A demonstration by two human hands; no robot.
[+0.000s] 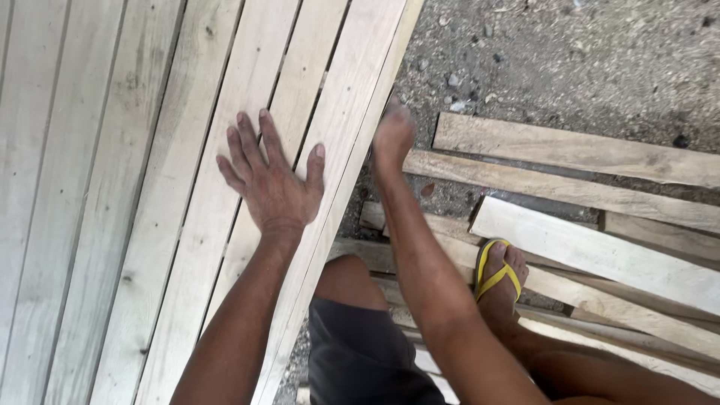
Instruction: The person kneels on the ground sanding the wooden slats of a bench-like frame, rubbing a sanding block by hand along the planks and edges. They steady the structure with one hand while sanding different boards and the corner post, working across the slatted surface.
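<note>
About eight pale planks lie side by side on the left, running from near to far with thin dark gaps between them. The left hand lies flat on them, fingers spread, palm down across two planks near the right side of the stack. The right hand reaches to the outer edge of the last plank; it is blurred, so whether it grips or only touches that edge cannot be told. To the right, on gravel ground, roughly six loose boards lie crosswise (some overlapping, so the count is rough). One foot in a yellow sandal stands on those boards. Bare gravel lies open at the far right, while the near right is crowded with boards and the person's legs.
</note>
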